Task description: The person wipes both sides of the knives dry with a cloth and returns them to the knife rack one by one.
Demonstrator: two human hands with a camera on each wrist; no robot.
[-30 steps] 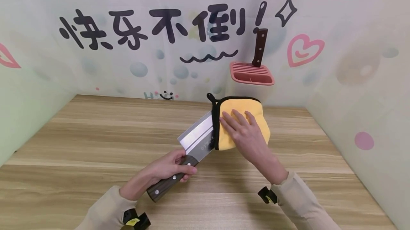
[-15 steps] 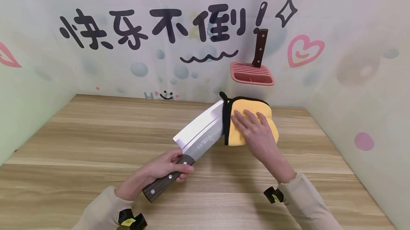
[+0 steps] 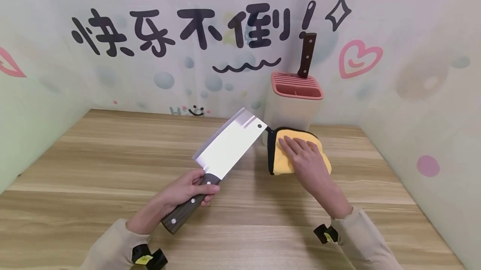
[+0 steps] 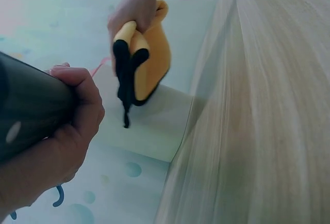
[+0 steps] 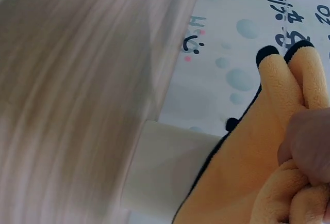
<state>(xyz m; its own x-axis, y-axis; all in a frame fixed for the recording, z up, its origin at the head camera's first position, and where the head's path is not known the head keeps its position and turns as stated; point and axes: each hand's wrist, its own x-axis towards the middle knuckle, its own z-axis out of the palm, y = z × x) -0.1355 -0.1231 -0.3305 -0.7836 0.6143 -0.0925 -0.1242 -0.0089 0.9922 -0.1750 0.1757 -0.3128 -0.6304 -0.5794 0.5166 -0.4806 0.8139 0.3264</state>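
Observation:
In the head view my left hand (image 3: pixel 186 188) grips the dark handle of a cleaver (image 3: pixel 231 144), its broad blade slanting up and to the right above the table. The handle (image 4: pixel 31 105) and my curled fingers fill the left side of the left wrist view. My right hand (image 3: pixel 306 161) holds a folded yellow cloth (image 3: pixel 282 159) with black edging and a small black loop, just right of the blade's tip. Cloth (image 5: pixel 242 146) bunches around the fingers in the right wrist view. A narrow gap seems to separate blade and cloth.
Behind the cloth, against the printed wall sheet, stands a white knife holder (image 3: pixel 289 111) with a pink slotted top. A brown-handled knife (image 3: pixel 307 57) is upright in it. Below the hands spreads a wood-grain table (image 3: pixel 112 157).
The cloth has slid right along the blade and off its tip, baring the whole blade. My left hand has drawn the cleaver slightly left, and the blade now faces up more.

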